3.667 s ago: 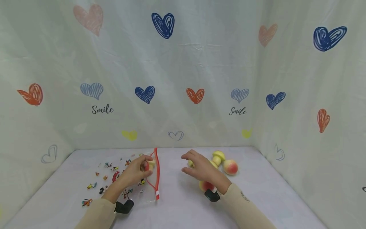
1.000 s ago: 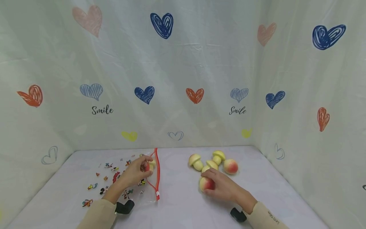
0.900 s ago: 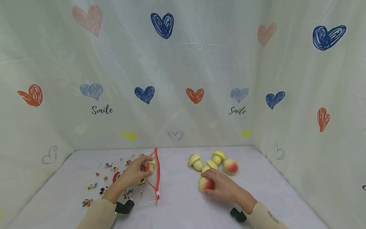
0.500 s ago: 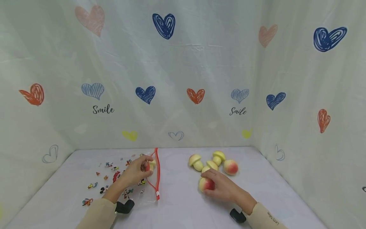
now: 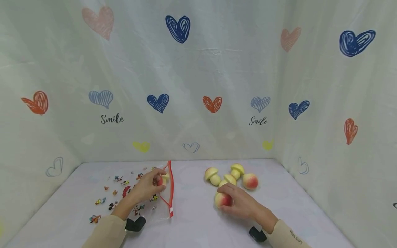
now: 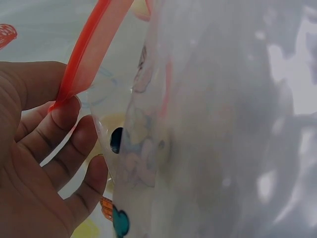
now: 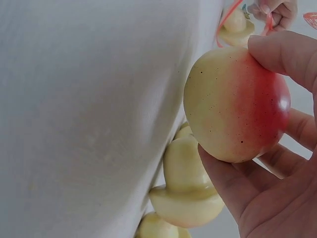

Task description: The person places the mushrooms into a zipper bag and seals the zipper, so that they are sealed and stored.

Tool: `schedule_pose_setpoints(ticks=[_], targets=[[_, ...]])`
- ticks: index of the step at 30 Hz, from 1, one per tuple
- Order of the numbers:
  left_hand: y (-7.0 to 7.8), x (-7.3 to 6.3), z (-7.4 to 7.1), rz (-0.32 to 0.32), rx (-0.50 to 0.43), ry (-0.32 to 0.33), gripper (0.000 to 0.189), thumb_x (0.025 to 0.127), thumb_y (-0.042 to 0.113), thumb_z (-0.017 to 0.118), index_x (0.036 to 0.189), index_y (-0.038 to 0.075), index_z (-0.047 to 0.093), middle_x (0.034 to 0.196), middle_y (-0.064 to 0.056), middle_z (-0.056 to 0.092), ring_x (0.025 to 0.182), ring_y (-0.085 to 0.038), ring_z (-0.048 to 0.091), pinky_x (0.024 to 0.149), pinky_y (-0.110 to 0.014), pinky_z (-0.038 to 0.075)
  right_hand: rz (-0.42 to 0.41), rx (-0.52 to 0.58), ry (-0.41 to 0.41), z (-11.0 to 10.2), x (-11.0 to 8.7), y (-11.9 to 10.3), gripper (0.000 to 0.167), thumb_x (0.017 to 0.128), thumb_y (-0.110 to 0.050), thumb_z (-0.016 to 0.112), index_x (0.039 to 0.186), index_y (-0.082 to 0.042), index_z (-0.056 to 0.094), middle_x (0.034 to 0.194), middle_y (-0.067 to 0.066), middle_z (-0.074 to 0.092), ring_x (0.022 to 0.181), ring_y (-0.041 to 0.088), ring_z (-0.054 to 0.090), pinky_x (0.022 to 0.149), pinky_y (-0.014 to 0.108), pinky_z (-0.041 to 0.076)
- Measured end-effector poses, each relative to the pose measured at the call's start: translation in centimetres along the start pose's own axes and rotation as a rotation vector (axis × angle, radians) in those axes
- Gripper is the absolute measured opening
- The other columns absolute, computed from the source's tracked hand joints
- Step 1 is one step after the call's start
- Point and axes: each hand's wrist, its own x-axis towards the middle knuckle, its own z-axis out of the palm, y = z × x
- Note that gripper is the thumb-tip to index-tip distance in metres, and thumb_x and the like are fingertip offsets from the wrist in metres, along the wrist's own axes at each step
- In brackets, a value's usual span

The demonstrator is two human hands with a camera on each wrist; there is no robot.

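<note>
My left hand (image 5: 149, 186) pinches the red zip edge (image 6: 81, 54) of a clear plastic zip bag (image 5: 162, 206) between thumb and fingers, and the bag's mouth gapes. A yellow toy mushroom (image 5: 165, 177) shows inside that mouth. On the right, my right hand (image 5: 240, 201) grips a round yellow toy with a red blush (image 7: 237, 104), thumb on one side and fingers on the other. Fine dark specks dot its surface; its far side is hidden. Just beyond this hand lie several toy mushrooms (image 5: 213, 175), one partly covered by the fingers.
Another round yellow-and-red toy (image 5: 250, 181) sits right of the mushrooms. Small colourful cartoon figures (image 5: 100, 200) appear across the left part of the white-covered table (image 5: 198, 227), some seen through the bag. A heart-printed curtain (image 5: 198, 69) encloses the back and sides.
Since the oldest frame, my right hand has come down and toward the right, from hovering open to gripping the round toy. During the last second both hands stay nearly still.
</note>
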Motion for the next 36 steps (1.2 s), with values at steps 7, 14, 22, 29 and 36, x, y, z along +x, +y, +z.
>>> schedule_pose_setpoints(ticks=[7, 14, 22, 29, 36], targets=[[0.1, 0.0, 0.0, -0.002, -0.002, 0.006, 0.044, 0.081, 0.004, 0.073, 0.122, 0.005, 0.056, 0.082, -0.003, 0.049, 0.077, -0.017, 0.047, 0.061, -0.025, 0.042, -0.012, 0.0, 0.007, 0.1, 0.1, -0.2, 0.048, 0.074, -0.026, 0.078, 0.117, -0.013, 0.06, 0.115, -0.007, 0.056, 0.104, 0.008, 0.053, 0.09, 0.031, 0.045], [0.0, -0.1, 0.0, -0.003, -0.002, 0.007, 0.044, 0.082, 0.004, 0.073, 0.122, 0.005, 0.056, 0.082, -0.003, 0.048, 0.077, -0.017, 0.047, 0.061, -0.025, 0.041, 0.039, 0.008, -0.035, 0.0, 0.6, -0.7, 0.05, 0.078, -0.03, 0.076, 0.122, -0.017, 0.057, 0.12, -0.008, 0.053, 0.105, 0.007, 0.053, 0.089, 0.031, 0.046], [-0.1, -0.2, 0.0, 0.004, 0.002, 0.007, 0.044, 0.082, 0.005, 0.073, 0.122, 0.006, 0.057, 0.082, -0.002, 0.049, 0.077, -0.017, 0.047, 0.061, -0.025, 0.041, 0.03, 0.012, -0.042, 0.2, 1.6, -1.1, 0.049, 0.078, -0.029, 0.076, 0.121, -0.016, 0.058, 0.119, -0.008, 0.054, 0.104, 0.006, 0.052, 0.089, 0.03, 0.045], [-0.2, -0.3, -0.1, 0.014, -0.013, 0.008, 0.043, 0.081, 0.005, 0.074, 0.121, 0.007, 0.057, 0.081, -0.002, 0.049, 0.075, -0.017, 0.047, 0.061, -0.025, 0.041, 0.004, 0.015, -0.061, 0.5, 3.0, -1.5, 0.047, 0.079, -0.029, 0.074, 0.122, -0.016, 0.057, 0.121, -0.006, 0.054, 0.108, 0.007, 0.051, 0.092, 0.03, 0.044], [-0.1, -0.2, 0.0, 0.009, -0.012, 0.004, 0.043, 0.081, 0.005, 0.073, 0.121, 0.007, 0.057, 0.082, -0.002, 0.049, 0.076, -0.017, 0.047, 0.061, -0.025, 0.041, 0.002, 0.001, -0.064, 0.8, 3.8, -1.7, 0.049, 0.08, -0.03, 0.074, 0.124, -0.014, 0.057, 0.126, -0.001, 0.054, 0.113, 0.013, 0.052, 0.095, 0.034, 0.044]])
